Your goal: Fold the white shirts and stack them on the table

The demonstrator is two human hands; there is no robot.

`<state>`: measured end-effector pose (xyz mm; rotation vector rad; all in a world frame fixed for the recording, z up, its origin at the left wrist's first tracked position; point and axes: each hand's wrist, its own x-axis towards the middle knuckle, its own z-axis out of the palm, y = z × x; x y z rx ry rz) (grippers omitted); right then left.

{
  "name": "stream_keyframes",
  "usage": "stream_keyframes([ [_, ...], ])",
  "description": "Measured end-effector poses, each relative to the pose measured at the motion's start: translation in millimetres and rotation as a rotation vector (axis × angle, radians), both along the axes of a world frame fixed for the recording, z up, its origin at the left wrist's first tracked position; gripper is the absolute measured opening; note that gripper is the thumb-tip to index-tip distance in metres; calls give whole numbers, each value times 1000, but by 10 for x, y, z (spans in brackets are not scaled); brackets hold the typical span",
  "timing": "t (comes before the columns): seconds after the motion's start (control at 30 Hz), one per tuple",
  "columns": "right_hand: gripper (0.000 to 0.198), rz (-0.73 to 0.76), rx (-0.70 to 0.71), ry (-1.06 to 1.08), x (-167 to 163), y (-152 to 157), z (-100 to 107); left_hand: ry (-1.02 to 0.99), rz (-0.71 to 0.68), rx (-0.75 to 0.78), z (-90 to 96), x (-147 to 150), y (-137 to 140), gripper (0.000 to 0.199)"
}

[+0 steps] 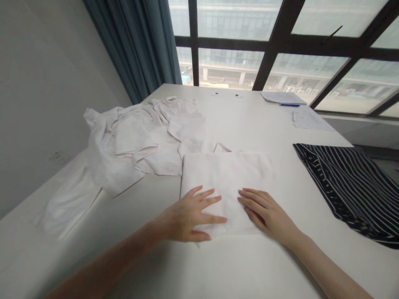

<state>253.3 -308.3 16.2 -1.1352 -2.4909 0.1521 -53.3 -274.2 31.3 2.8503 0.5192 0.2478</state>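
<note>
From afar I looked into what seemed an office or workroom; I could not tell which. A broad white table [246, 120] stood by dark-framed windows [232, 44], papers [282, 97] and a blue pen [289, 105] near its far edge; a blue curtain [137, 45] hung beside a plain wall [56, 74], and a large building [233, 64] showed outside.

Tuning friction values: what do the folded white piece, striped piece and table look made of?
Folded white piece: matte fabric, perhaps cotton; soft wrinkles.
Striped piece: matte-looking fabric, fiber unclear; its stripes ripple.
Table: smooth, white, perhaps laminate; no grain shows.
</note>
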Motion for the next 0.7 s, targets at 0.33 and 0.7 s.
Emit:
stream_keyframes([
  [0.33,55,155,-23,-168,-6,-34,68,-19,27,-22,-58,14,-41,47],
  [0.7,31,240,-40,-59,-63,-72,91,-87,37,-54,-48,11,-32,39],
])
